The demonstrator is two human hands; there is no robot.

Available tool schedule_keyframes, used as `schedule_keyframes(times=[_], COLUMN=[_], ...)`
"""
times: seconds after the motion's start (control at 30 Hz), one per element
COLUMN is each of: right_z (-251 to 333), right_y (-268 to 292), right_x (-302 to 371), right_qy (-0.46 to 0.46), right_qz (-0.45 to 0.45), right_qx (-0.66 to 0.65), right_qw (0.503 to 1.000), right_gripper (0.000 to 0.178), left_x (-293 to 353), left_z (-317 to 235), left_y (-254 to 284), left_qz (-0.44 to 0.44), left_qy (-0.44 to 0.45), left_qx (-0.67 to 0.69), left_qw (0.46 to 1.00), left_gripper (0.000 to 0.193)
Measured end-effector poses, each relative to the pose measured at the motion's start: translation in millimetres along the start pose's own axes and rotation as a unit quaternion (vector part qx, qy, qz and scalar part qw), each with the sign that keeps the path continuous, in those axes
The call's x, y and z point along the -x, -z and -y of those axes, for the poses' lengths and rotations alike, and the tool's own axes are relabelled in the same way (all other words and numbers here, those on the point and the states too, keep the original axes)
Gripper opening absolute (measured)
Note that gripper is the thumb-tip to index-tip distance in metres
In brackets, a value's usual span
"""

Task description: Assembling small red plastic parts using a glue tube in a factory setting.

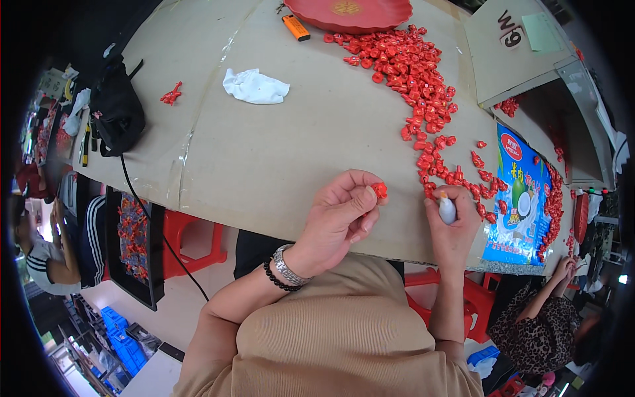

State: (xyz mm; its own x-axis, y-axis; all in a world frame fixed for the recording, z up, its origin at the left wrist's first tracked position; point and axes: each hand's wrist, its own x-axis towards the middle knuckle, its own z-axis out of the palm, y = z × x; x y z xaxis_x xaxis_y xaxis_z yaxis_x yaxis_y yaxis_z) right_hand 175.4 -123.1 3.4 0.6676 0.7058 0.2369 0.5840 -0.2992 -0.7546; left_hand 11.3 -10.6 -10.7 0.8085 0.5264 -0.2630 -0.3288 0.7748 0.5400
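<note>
My left hand [340,215] is raised over the near edge of the table, pinching a small red plastic piece [380,190] between thumb and fingertips. To the right, my right hand [458,228] is closed around a small white squeeze bottle [448,210] with an orange tip. The two hands are apart, and the bottle does not touch the piece. Many similar red pieces [423,92] lie in a long curved pile from the back of the table down to beside my right hand.
A red scalloped tray [311,12], an orange box cutter-like item [296,28] and a crumpled white cloth [256,87] lie farther back. At left are a black bag [117,106] and one red cluster [171,94]. A blue printed sheet [519,198] and grey cabinet [519,49] stand right; co-workers sit both sides.
</note>
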Motion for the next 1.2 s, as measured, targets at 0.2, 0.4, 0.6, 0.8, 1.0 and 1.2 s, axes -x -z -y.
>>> schedule_keyframes(times=[0.2, 0.4, 0.6, 0.8, 1.0, 1.2], right_z=[27, 36, 32, 32, 31, 32], right_y=[-5, -23, -28, -32, -36, -39], right_x=[2, 6, 11, 13, 15, 17], right_qy=[-0.162, -0.173, -0.15, -0.129, -0.113, -0.174], right_qz=[0.069, 0.078, 0.06, 0.049, 0.038, 0.051], right_qx=[-0.367, -0.475, -0.483, -0.462, -0.453, -0.546], right_qw=[0.913, 0.859, 0.861, 0.876, 0.883, 0.818], right_gripper=[0.017, 0.016, 0.016, 0.015, 0.016, 0.018], left_x=[2, 4, 4, 4, 3, 3], left_z=[5, 11, 11, 12, 12, 11], left_y=[-5, -5, -4, -2, -5, -3], left_qz=[0.0, -0.004, 0.01, 0.022, 0.007, 0.018], left_qy=[-0.036, -0.08, -0.078, -0.076, -0.068, -0.066], left_qx=[-0.07, -0.141, -0.148, -0.141, -0.102, -0.076], left_qw=[0.997, 0.987, 0.986, 0.987, 0.992, 0.995], left_gripper=[0.016, 0.016, 0.016, 0.016, 0.012, 0.012])
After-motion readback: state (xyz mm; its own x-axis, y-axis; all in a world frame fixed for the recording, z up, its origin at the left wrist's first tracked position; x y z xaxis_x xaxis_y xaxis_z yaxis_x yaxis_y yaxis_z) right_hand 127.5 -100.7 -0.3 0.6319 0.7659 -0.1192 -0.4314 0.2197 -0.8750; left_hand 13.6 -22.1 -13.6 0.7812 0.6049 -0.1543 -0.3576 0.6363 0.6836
